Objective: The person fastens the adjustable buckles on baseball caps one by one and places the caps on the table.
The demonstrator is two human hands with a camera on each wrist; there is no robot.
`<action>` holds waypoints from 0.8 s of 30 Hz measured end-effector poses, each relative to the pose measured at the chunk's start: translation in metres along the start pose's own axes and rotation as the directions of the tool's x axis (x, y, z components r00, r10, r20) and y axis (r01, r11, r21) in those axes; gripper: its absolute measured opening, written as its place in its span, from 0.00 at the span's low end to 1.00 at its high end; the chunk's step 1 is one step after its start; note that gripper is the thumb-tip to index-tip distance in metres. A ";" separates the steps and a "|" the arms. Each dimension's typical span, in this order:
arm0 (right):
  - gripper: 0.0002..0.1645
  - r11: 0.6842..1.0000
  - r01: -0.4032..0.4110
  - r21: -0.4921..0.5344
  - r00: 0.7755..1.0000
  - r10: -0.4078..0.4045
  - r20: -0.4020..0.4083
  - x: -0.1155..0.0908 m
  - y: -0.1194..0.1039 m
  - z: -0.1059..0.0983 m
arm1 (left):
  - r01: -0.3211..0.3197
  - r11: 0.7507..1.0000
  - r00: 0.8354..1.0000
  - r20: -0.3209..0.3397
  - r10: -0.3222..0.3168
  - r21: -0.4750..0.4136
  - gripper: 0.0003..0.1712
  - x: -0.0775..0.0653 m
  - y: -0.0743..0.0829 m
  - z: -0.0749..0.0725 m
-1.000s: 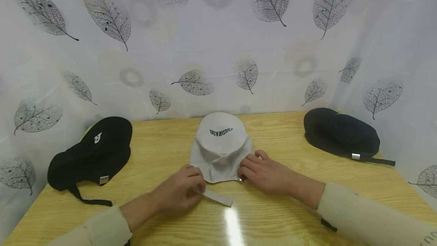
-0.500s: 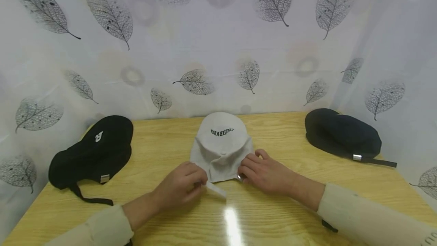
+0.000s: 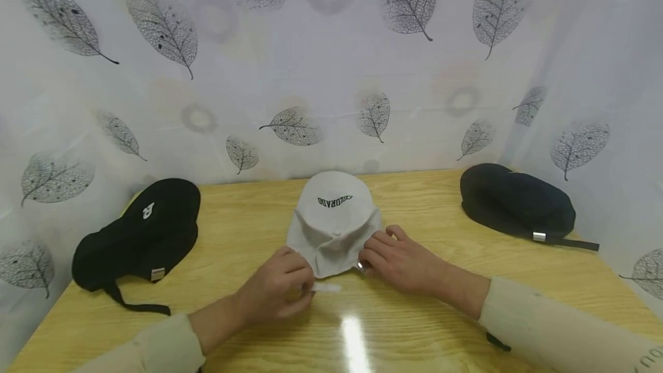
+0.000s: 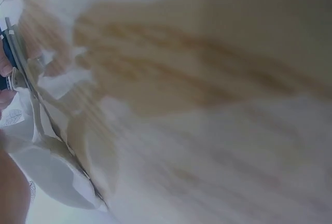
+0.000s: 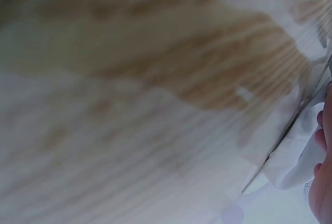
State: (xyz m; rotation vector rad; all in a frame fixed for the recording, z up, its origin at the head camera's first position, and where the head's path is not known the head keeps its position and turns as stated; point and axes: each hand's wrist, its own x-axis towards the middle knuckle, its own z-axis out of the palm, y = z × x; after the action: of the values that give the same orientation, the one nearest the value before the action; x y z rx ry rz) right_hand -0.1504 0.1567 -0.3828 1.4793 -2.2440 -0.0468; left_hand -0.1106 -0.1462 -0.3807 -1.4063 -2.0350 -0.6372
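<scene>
A light grey cap [image 3: 334, 209] with dark COLORADO lettering, upside down from my view, lies in the middle of the table. My left hand [image 3: 277, 286] pinches its pale strap [image 3: 329, 287] just below the cap's near edge, the free end pointing right. On the other side, my right hand [image 3: 399, 261] grips the cap's near right edge beside a small metal buckle [image 3: 361, 266]. The left wrist view catches part of the grey cap [image 4: 52, 169] at its left edge. In the right wrist view, fingers [image 5: 320, 140] touch the cap's pale fabric [image 5: 290, 162].
A black cap [image 3: 140, 235] with a white letter lies at the left, its strap hanging loose. A dark navy cap [image 3: 518, 200] with a metal buckle lies at the right. Behind the wooden table [image 3: 238, 212] hangs a leaf-patterned curtain [image 3: 321, 62].
The strap's free end has swung up and left, closer to the cap's edge, and now lies nearly level. My left hand has shifted slightly; my right hand keeps its place.
</scene>
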 end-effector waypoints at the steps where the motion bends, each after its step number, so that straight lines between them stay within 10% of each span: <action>1: 0.14 1.000 -0.004 0.001 1.000 0.004 0.004 0.000 0.000 0.000 | 0.002 1.000 1.000 -0.001 -0.002 0.001 0.11 0.000 0.000 0.000; 24: 0.14 1.000 -0.025 -0.011 0.999 0.025 -0.048 0.005 -0.004 0.001 | -0.006 1.000 0.996 -0.093 0.004 -0.016 0.09 0.003 -0.001 0.003</action>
State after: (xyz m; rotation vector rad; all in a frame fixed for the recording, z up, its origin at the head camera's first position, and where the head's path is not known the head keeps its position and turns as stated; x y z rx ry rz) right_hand -0.1490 0.1507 -0.3832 1.4315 -2.2203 -0.0161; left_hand -0.1132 -0.1428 -0.3803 -1.3647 -1.9569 -0.7053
